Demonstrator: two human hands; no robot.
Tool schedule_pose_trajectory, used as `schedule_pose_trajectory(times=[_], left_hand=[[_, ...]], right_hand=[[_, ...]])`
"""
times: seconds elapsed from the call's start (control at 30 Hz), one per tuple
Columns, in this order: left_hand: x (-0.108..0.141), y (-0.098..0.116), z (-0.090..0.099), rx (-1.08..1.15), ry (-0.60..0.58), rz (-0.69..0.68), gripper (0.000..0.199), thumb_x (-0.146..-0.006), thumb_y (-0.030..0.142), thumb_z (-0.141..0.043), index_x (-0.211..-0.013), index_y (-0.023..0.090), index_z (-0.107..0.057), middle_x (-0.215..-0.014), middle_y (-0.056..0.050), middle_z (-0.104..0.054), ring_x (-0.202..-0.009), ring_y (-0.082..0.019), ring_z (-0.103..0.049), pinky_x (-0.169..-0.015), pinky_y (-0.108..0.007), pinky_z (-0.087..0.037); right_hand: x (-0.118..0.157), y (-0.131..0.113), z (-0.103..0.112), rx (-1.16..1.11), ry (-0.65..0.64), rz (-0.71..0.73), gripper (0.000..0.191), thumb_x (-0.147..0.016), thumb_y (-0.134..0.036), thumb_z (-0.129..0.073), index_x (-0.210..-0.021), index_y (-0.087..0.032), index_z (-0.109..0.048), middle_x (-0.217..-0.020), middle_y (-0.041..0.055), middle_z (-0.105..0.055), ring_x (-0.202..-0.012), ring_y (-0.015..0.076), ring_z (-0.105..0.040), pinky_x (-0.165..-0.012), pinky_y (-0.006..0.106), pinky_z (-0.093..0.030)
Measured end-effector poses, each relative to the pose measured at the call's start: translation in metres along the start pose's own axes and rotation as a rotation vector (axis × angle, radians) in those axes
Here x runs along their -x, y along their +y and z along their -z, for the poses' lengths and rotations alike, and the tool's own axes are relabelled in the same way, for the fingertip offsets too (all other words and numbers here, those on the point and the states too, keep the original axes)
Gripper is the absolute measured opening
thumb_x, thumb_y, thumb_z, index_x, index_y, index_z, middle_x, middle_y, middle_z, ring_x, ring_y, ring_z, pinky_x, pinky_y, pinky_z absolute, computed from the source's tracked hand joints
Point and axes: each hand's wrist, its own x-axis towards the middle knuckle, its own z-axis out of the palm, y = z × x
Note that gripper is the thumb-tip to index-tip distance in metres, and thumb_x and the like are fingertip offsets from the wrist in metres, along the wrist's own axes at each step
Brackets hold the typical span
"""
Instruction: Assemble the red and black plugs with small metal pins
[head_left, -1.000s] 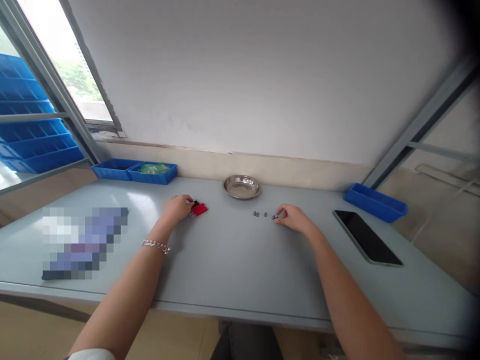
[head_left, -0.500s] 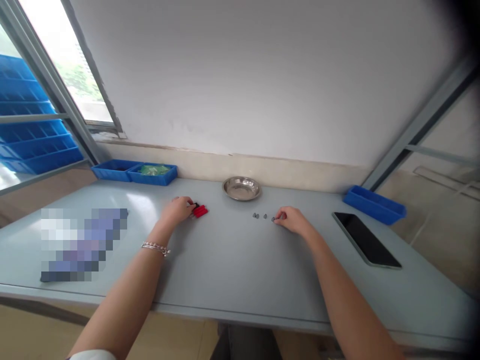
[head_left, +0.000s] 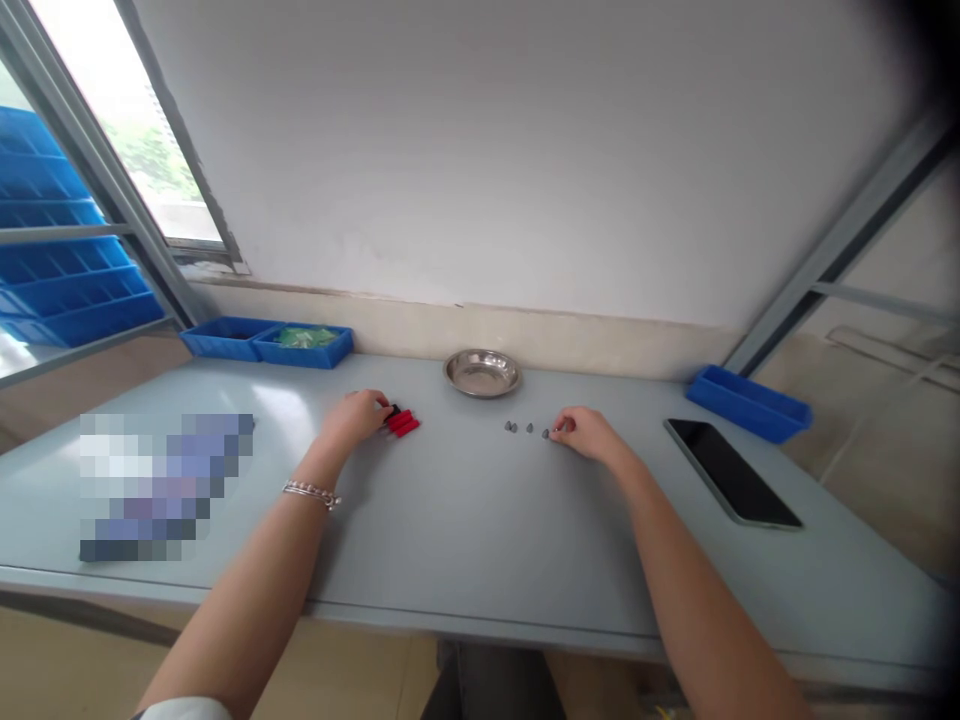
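My left hand (head_left: 361,415) is closed on a small black part (head_left: 393,410), with its fingertips beside several short red cylinders (head_left: 405,424) lying together on the table. My right hand (head_left: 583,434) is closed in a pinch of thumb and forefinger just above the tabletop. Whatever may be between those fingertips is too small to make out. Right beside them lies a small grey cone-like piece (head_left: 546,434). Another grey piece (head_left: 529,428) and a close pair of grey pieces (head_left: 511,427) lie farther left, in a loose row.
A round metal dish (head_left: 482,373) stands near the wall. Blue bins (head_left: 304,350) sit at the back left, one holding green packets. Another blue bin (head_left: 750,405) and a phone (head_left: 731,470) are at the right. A blurred-out item (head_left: 169,490) lies on the left.
My right hand has drawn slightly right, leaving the rightmost grey piece more exposed. The red cylinders by my left hand lie a little farther right. The view has shifted slightly.
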Motion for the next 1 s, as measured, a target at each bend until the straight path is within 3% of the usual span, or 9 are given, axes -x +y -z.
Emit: schedule_pose_trajectory(times=[0.53, 0.8, 0.93, 1.0], left_hand=[[0.002, 0.004, 0.004, -0.020, -0.054, -0.018, 0.033, -0.076, 0.037, -0.042, -0.099, 0.024, -0.061, -0.093, -0.009, -0.063, -0.091, -0.023, -0.055, -0.071, -0.029, -0.043], [0.001, 0.002, 0.000, -0.043, -0.020, -0.025, 0.033, -0.075, 0.040, -0.042, -0.095, 0.022, -0.061, -0.092, -0.008, -0.062, -0.088, -0.022, -0.056, -0.073, -0.029, -0.042], [0.005, 0.007, 0.005, -0.011, 0.100, -0.149, 0.034, -0.073, 0.042, -0.044, -0.093, 0.020, -0.061, -0.093, -0.009, -0.060, -0.086, -0.021, -0.055, -0.071, -0.028, -0.041], [0.007, 0.013, 0.007, 0.009, 0.053, -0.273, 0.031, -0.071, 0.043, -0.047, -0.083, 0.021, -0.063, -0.085, -0.006, -0.061, -0.080, -0.019, -0.055, -0.070, -0.027, -0.041]], right_hand=[[0.000, -0.001, 0.003, -0.008, -0.007, -0.016, 0.011, -0.069, -0.024, -0.059, -0.075, -0.015, -0.062, -0.075, 0.0053, -0.061, -0.065, 0.0122, -0.054, -0.057, 0.021, -0.037], [0.004, -0.003, 0.006, -0.053, 0.029, -0.028, 0.012, -0.069, -0.026, -0.058, -0.075, -0.016, -0.061, -0.079, 0.0054, -0.061, -0.066, 0.0121, -0.055, -0.057, 0.021, -0.038], [0.005, -0.005, 0.008, -0.052, 0.054, -0.019, 0.009, -0.069, -0.023, -0.058, -0.074, -0.016, -0.061, -0.076, 0.0049, -0.062, -0.066, 0.0124, -0.055, -0.057, 0.021, -0.038], [0.004, -0.005, 0.008, -0.054, 0.073, -0.015, 0.008, -0.069, -0.022, -0.057, -0.074, -0.016, -0.061, -0.075, 0.0045, -0.062, -0.066, 0.0125, -0.054, -0.057, 0.021, -0.038]])
